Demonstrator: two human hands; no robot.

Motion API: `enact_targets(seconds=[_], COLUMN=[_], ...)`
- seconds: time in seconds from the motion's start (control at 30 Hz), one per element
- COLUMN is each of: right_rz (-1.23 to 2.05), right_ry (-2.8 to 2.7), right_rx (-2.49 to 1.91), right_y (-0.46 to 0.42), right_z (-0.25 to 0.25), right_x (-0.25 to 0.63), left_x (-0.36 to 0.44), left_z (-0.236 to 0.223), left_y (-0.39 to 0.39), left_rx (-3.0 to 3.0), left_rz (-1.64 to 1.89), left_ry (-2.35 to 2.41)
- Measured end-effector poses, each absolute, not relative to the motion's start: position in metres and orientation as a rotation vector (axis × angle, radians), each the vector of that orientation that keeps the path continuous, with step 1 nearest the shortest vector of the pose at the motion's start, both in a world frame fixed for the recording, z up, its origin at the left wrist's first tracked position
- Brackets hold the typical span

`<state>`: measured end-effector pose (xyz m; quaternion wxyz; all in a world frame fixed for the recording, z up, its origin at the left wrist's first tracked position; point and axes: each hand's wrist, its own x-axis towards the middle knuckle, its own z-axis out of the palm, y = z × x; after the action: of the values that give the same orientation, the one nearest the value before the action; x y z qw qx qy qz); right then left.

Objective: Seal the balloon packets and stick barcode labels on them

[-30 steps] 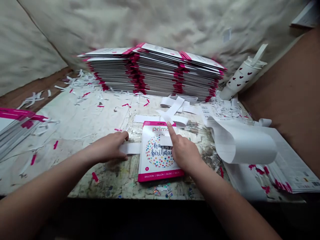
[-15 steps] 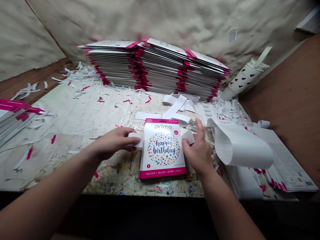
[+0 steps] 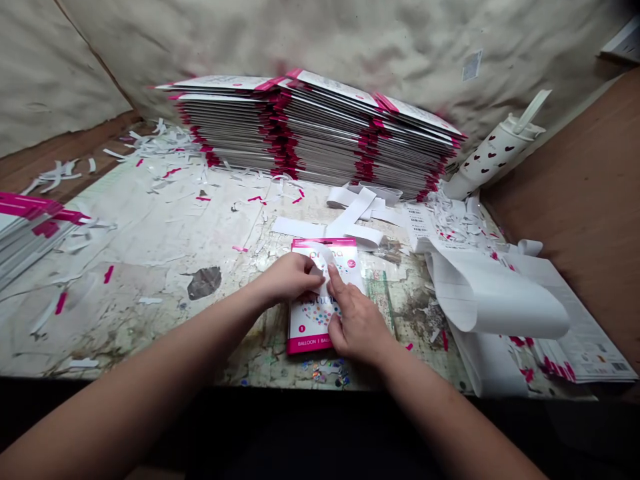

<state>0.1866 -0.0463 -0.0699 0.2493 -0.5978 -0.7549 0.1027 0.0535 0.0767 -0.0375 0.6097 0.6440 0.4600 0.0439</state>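
Head view: directions read from the balloon packet [image 3: 320, 315], with 12 toward the cloth-like wall covering [image 3: 320, 33].
Left hand [image 3: 296, 277]: fingertips pinched closed on a white paper strip [image 3: 323, 257], over the packet's upper front.
Right hand [image 3: 359, 321]: laid over the packet's 4 o'clock side, thumb and index finger parted, index tip at the strip; whether it grips anything I cannot tell.
Packet position: flat on the workbench [image 3: 240, 227], pink bottom band toward 6, "happy birthday" print partly covered by the hands.
Near edge: bench front runs across 6 o'clock, close below the packet, shiny confetti [image 3: 325, 372] between.
Room at 9: the widest stretch of bench, strewn with low scraps, reaching pink-banded packets [image 3: 27, 230].
Room at 3: a narrower stained patch, bounded by curled backing paper [image 3: 510, 300], with more packets [image 3: 590, 330] beyond.
Room at 12: loose white strips [image 3: 353, 213] lie just past the packet, before the tall packet stack [image 3: 320, 133].
Right limit: brown panel [image 3: 575, 180], with a heart-print tumbler [image 3: 493, 157] leaning at 2.
Counted: two hands, one packet face at centre, three columns in the stack, one tumbler, one wall tag [image 3: 471, 65].
Uncounted: packets per column; shredded paper [image 3: 160, 143] at 10.
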Motion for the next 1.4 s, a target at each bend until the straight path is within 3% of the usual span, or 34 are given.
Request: enact_targets(seconds=[0.67,0.9,1.13,1.4], right_rz=[0.373,0.336,0.440,0.772], right_ry=[-2.191,-2.098,-2.052,-1.663], right_rx=[-1.608,-1.569,-1.569,-1.421], right_y=[-0.054,-0.057,-0.056,-0.048], right_z=[-0.079,-0.082,-0.081,-0.060], right_x=[0.212,0.210,0.210,0.226], left_x=[0.073,0.069,0.041,0.043], left_z=[-0.052,-0.036,-0.051,-0.083], left_y=[0.076,0.072,0.014,-0.025], left_rx=[1.588,1.687,2.572,2.814], left_rz=[-0.003,-0.023,0.527,0.296], left_ry=[1.090,1.064,1.009,1.154])
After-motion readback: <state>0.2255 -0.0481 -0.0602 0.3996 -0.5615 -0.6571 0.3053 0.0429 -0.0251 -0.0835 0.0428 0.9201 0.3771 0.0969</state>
